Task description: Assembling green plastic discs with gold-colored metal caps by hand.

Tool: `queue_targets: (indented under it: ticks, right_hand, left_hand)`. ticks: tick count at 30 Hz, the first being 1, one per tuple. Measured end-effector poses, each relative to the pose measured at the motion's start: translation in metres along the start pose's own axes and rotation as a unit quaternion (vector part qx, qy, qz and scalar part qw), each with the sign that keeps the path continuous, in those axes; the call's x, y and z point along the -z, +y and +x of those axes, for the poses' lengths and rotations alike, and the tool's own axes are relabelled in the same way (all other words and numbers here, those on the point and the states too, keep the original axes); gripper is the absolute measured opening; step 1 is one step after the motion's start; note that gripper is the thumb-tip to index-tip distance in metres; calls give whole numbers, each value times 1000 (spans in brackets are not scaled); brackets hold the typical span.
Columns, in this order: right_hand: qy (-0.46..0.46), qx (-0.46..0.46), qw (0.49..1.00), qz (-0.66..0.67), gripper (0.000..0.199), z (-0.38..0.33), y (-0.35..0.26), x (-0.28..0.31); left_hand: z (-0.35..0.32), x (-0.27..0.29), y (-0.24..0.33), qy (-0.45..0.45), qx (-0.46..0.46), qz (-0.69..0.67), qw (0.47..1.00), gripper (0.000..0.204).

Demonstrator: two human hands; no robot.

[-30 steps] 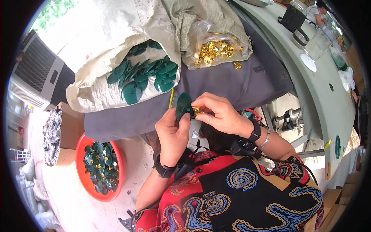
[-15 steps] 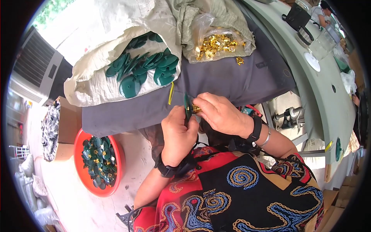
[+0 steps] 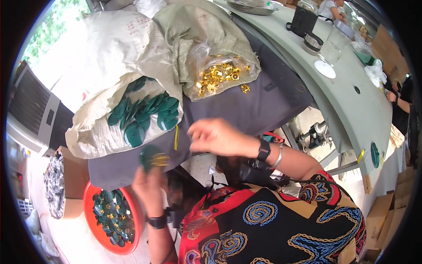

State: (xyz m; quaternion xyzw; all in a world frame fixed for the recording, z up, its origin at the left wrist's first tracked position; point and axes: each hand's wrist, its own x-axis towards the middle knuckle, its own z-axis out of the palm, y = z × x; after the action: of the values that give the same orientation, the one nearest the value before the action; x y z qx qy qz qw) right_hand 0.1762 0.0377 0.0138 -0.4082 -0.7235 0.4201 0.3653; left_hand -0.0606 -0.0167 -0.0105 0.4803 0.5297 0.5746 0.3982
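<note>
My left hand (image 3: 147,187) holds a green disc with a gold fitting (image 3: 151,159), blurred by motion, above the red bowl (image 3: 90,223). That bowl holds several green discs fitted with gold pieces. My right hand (image 3: 216,137) hovers over the grey cloth (image 3: 246,105), fingers loosely curled, with nothing visible in it. A white sack (image 3: 94,101) lies open with loose green discs (image 3: 145,114) spilling from it. Beyond my right hand, a clear bag of gold fittings (image 3: 217,75) rests on a greenish sack.
A curved grey-green table (image 3: 351,110) runs along the right with a black pouch (image 3: 304,21), a clear jar (image 3: 332,44) and a round lid. Another person's arm (image 3: 398,102) shows at far right. A cardboard box (image 3: 72,176) stands at the left.
My hands have come apart. The left hand has swung down and left with the green disc toward the red bowl, and the right hand has lifted off it.
</note>
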Motion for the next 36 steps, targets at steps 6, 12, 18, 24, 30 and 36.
queue_targets:
  ticks: [6, 12, 18, 24, 30, 36]
  right_hand:
    - [249, -67, 814, -520, 38, 0, 64, 108]
    - [233, -130, 791, -550, 33, 11, 102, 123]
    - [204, -121, 795, -558, 36, 17, 120, 130]
    - [239, -9, 869, -433, 29, -16, 147, 160]
    - [218, -69, 952, -202, 28, -49, 89, 114]
    - [161, -40, 986, 5, 24, -40, 23, 38]
  left_hand:
    - [31, 200, -49, 286, -5, 92, 954, 13]
    - [41, 302, -70, 510, 184, 268, 796, 29]
    - [80, 130, -37, 173, -139, 394, 892, 27]
    - [146, 23, -33, 68, -102, 510, 851, 41]
    - [158, 23, -52, 77, -85, 544, 831, 43]
    - [131, 27, -36, -82, 29, 194, 977, 25]
